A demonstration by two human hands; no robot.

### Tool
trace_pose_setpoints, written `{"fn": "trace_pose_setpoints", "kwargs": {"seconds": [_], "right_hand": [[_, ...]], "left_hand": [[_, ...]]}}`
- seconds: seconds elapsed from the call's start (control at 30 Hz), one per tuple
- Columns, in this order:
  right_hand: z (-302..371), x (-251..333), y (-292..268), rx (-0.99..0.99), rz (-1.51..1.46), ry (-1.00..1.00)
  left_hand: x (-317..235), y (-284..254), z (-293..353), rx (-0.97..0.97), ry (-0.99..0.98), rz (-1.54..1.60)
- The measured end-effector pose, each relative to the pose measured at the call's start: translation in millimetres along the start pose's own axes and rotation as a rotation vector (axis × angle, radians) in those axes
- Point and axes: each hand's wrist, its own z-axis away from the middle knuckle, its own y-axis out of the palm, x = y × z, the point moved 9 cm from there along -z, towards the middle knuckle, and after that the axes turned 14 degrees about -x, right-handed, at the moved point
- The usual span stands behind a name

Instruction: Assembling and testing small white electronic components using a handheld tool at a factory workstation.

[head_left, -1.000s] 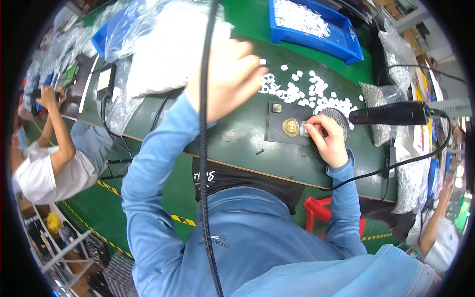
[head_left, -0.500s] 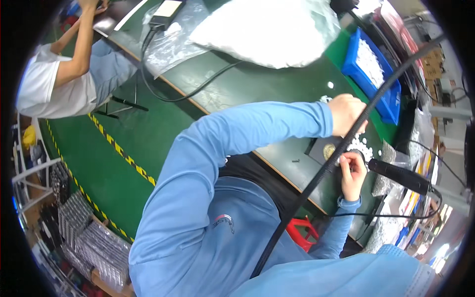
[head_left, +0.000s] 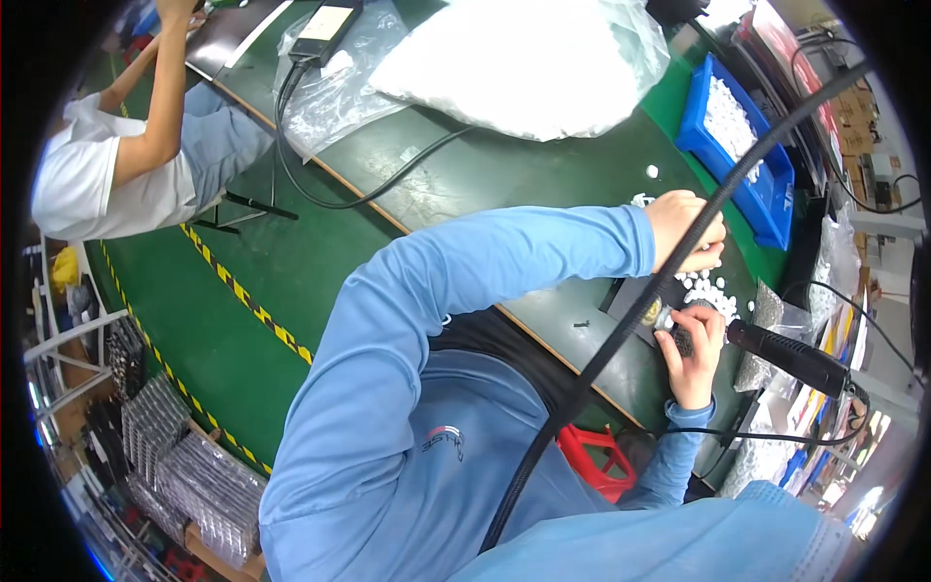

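Head view. The left hand (head_left: 687,233) reaches across to the far right of the table (head_left: 553,189), its fingers curled over loose white pieces (head_left: 713,294); whether it grips one cannot be told, a thick black cable (head_left: 543,427) crossing in front. The right hand (head_left: 696,354), nearer, has thumb and forefinger drawn close at a small pale piece (head_left: 664,319); whether they pinch it cannot be told. Just left of these fingertips, the round gold piece (head_left: 652,311) lies on a dark pad (head_left: 627,295), partly covered by the cable. A dark mesh disc (head_left: 685,341) shows beside the right fingers, with a black handle (head_left: 787,359) to their right. Farther off are a blue tray (head_left: 775,231), right, and a large white bag (head_left: 524,68), left.
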Motion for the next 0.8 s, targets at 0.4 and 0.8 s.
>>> {"fn": "trace_pose_setpoints", "kwargs": {"seconds": [0.4,0.8], "right_hand": [[-2,-11,12,-0.079,0.066,0.071],[2,-5,11,-0.038,0.06,-0.081]], "left_hand": [[19,15,7,0.195,-0.164,0.031],[32,5,2,0.17,-0.24,0.067]]}}
